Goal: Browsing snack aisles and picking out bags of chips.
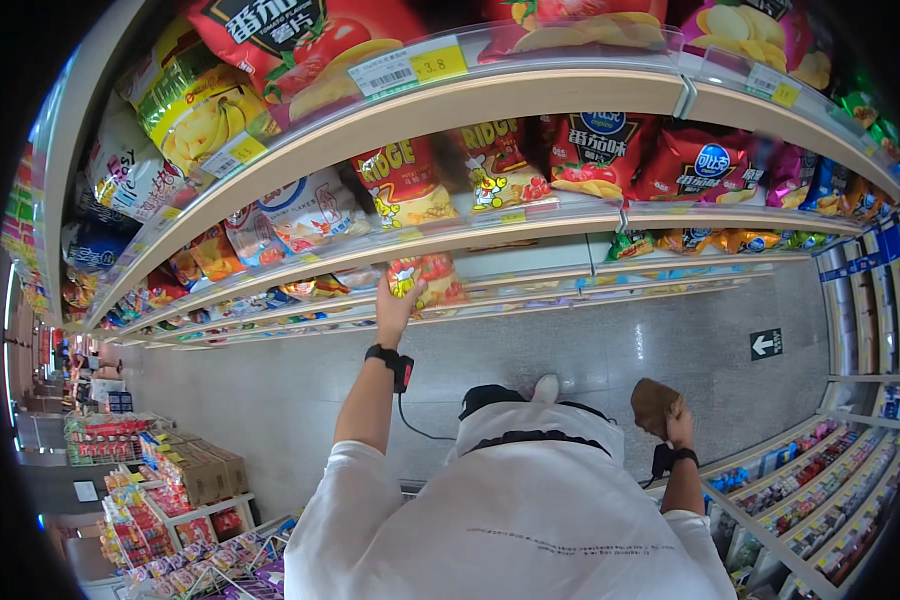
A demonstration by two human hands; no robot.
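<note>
My left hand (397,307) grips a red and yellow bag of potato snacks (436,283) at a lower shelf, its top hidden by the shelf edge above. Out to the right, low over the floor, my right hand (676,422) is closed on a brown cloth (651,405). Similar bags of ridged snacks (412,191) stand on the shelf above my left hand, beside a white bag of shrimp flakes (311,210) and red bags of tomato chips (594,154).
Wooden-edged shelves (540,94) with clear plastic rails curve across the front. Stacked cardboard boxes (208,472) and snack displays stand at the lower left. Another stocked rack (765,540) is at the lower right. A grey floor (555,337) bears an arrow sign (765,345).
</note>
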